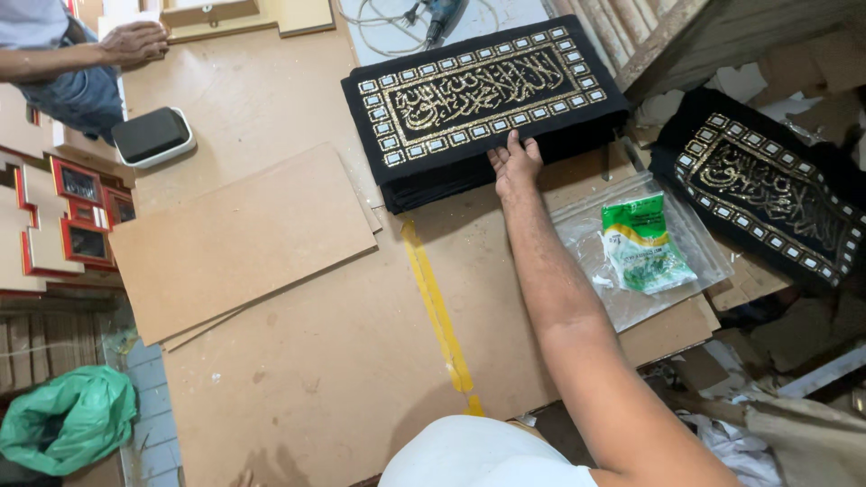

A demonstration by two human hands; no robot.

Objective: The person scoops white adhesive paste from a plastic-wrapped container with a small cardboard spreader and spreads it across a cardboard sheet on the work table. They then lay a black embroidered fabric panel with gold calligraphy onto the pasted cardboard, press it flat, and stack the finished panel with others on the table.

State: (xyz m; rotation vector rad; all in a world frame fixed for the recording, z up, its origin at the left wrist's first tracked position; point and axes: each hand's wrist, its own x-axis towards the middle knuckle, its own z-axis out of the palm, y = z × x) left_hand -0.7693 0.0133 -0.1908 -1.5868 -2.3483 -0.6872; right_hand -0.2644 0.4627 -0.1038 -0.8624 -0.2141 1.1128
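A stack of black cloth panels [483,99] with gold embroidered script and a border of small squares lies at the far side of the brown worktable [316,361]. My right hand [515,164] reaches out to the stack's near edge, with the fingers laid over the top panel's rim and the thumb at its side, gripping it. My left hand is out of view. A second black embroidered panel [767,194] lies apart at the right.
Brown board sheets [239,239] lie left of my arm, beside a yellow tape stripe [437,307]. A clear bag with a green-and-white packet [645,243] sits right. Another person's hand [135,41] rests top left, near a black-and-white box [152,135]. Red frames [72,216], a green bag [68,419] and a drill [442,18] surround the table.
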